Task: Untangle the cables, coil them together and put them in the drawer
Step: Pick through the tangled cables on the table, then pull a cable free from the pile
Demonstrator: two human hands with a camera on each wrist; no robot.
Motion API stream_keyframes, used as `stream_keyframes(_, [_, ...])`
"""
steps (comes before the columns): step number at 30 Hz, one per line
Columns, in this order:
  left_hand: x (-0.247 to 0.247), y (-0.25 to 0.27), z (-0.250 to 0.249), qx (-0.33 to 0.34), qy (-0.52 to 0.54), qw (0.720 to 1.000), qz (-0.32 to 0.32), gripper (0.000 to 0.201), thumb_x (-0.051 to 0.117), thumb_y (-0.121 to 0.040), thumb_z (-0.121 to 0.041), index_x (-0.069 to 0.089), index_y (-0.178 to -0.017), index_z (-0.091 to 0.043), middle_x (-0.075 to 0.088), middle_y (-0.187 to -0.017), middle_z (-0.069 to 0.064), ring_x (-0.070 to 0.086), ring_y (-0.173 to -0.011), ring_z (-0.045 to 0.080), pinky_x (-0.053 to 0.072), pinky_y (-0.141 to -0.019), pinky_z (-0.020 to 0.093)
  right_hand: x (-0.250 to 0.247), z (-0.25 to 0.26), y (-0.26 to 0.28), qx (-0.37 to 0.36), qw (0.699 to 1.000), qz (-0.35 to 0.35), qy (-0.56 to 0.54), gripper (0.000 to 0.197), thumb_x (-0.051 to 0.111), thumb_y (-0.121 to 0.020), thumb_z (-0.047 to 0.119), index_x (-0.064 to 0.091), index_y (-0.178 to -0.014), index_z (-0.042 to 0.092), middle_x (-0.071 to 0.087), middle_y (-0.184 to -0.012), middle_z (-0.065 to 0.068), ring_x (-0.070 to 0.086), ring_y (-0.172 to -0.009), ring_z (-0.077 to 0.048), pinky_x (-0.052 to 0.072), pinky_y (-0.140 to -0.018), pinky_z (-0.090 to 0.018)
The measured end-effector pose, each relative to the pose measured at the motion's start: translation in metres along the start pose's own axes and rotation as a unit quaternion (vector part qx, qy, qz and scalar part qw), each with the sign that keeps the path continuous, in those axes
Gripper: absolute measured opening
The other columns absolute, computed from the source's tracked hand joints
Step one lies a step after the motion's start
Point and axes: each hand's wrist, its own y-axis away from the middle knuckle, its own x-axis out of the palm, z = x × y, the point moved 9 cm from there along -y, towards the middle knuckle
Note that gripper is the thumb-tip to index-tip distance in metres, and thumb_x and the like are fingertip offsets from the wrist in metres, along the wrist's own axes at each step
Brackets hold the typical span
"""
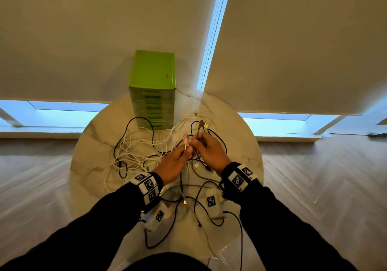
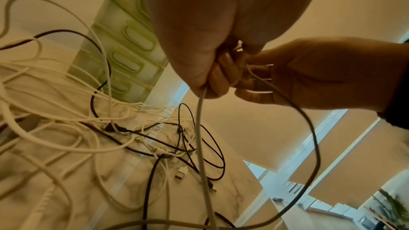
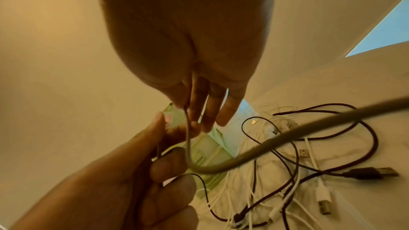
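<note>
1. Two hands meet above the table (image 1: 240, 145): left hand (image 1: 173, 164) pinches a pink-tipped plug (image 1: 186, 140), right hand (image 1: 211, 153) pinches a grey cable (image 1: 199, 131). The tangle (image 1: 142, 151) sprawls before the green drawers (image 1: 154, 107), all closed.
2. Left wrist: the left hand (image 2: 210, 41) grips a pale cable (image 2: 200, 137) hanging to the heap. Best to feed it slowly, freeing loops.
3. Right wrist: the right hand (image 3: 188, 50) pinches the grey cable (image 3: 254, 151); keep tension light to avoid tightening knots.

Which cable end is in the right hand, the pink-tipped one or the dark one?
The dark, angled plug. The right hand pinches its grey cable just below the plug, which sticks up above the fingers. The pink-tipped plug is in the left hand.
</note>
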Motion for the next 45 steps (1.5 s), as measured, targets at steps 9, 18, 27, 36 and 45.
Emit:
stream_keyframes(9, [-0.024,-0.002,0.003,-0.005,0.152,0.984,-0.094,0.039,0.030,-0.110,-0.037,0.062,-0.120,-0.019,0.046,-0.076,-0.002,0.042,-0.062,0.008,0.037,-0.056,0.020,-0.014,0.044,0.019,-0.082,0.996,-0.017,0.007,0.015,0.049,-0.105,0.024,0.061,-0.112,0.019,0.061,-0.068,0.000,0.058,-0.051,-0.012,0.051,-0.052,-0.030])
stream_keyframes(18, [-0.015,0.002,-0.022,0.025,0.237,0.966,-0.095,0.045,0.027,-0.107,-0.046,0.063,-0.109,-0.019,0.070,-0.102,0.002,0.067,-0.092,0.017,0.054,-0.071,0.028,0.026,0.041,0.037,-0.111,0.987,0.045,0.105,0.012,0.050,-0.104,0.025,0.059,-0.106,0.018,0.064,-0.072,0.009,0.060,-0.055,0.001,0.047,-0.056,-0.016])
stream_keyframes(27, [-0.086,-0.004,-0.047,0.059,0.352,0.916,-0.182,0.037,0.030,-0.104,-0.054,0.041,-0.089,-0.022,0.039,-0.067,-0.009,0.036,-0.054,0.009,0.032,-0.049,0.025,0.030,-0.031,0.065,-0.075,0.963,0.174,0.193,0.045,0.031,-0.106,0.048,0.055,-0.077,0.024,0.056,-0.062,0.007,0.050,-0.055,-0.002,0.042,-0.064,-0.023])
stream_keyframes(36, [-0.089,0.000,-0.032,-0.021,0.249,0.959,-0.135,0.037,0.043,-0.104,-0.049,0.045,-0.077,-0.025,0.039,-0.057,-0.013,0.034,-0.051,0.007,0.027,-0.055,0.028,-0.014,-0.068,0.044,-0.010,0.986,0.015,0.163,0.039,0.038,-0.106,0.043,0.047,-0.071,0.028,0.049,-0.063,0.007,0.045,-0.059,-0.010,0.042,-0.067,-0.037])
stream_keyframes(45, [-0.037,0.008,0.003,-0.101,0.275,0.952,-0.088,0.046,0.033,-0.109,-0.042,0.063,-0.088,-0.015,0.071,-0.079,-0.003,0.056,-0.061,0.007,0.037,-0.055,0.024,0.047,0.035,0.050,-0.131,0.972,0.136,0.139,0.030,0.034,-0.108,0.043,0.061,-0.099,0.036,0.065,-0.084,0.008,0.060,-0.071,-0.007,0.046,-0.069,-0.032])
